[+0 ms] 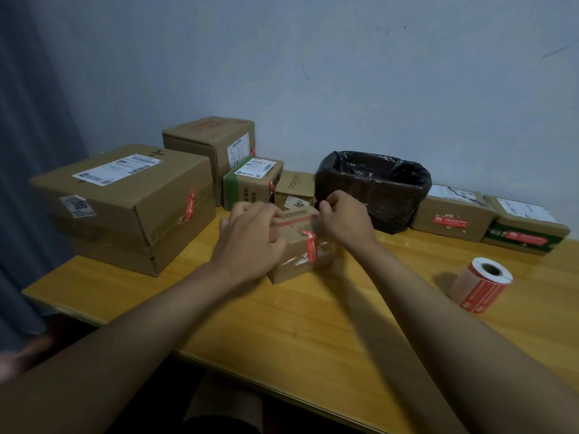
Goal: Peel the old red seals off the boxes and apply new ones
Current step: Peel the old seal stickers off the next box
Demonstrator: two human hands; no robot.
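Two hands are working one small box (300, 245) sitting mid-tabletop, closer to the back edge than the front. Left hand (250, 236) is gripping the box's left side and top, bracing it. Right hand (343, 219) is pinching something red at the box's top right corner, fingers curled tight; looks like the end of a seal strip (296, 221) running left-right across the top. So the pull direction is lying along that strip, right hand being the one on it.

A second red seal (311, 247) is sitting upright on the near face, top end curling off, untouched.

Trash bin (372, 186) with a black liner is standing just behind the right hand, near the back edge, handy for scraps, also crowding a rightward peel. Roll of new seals (482, 285) is lying well apart toward the right edge. Big box (125, 205) is sitting at the left edge, red seal on its corner. Blur is hiding fingertip detail.
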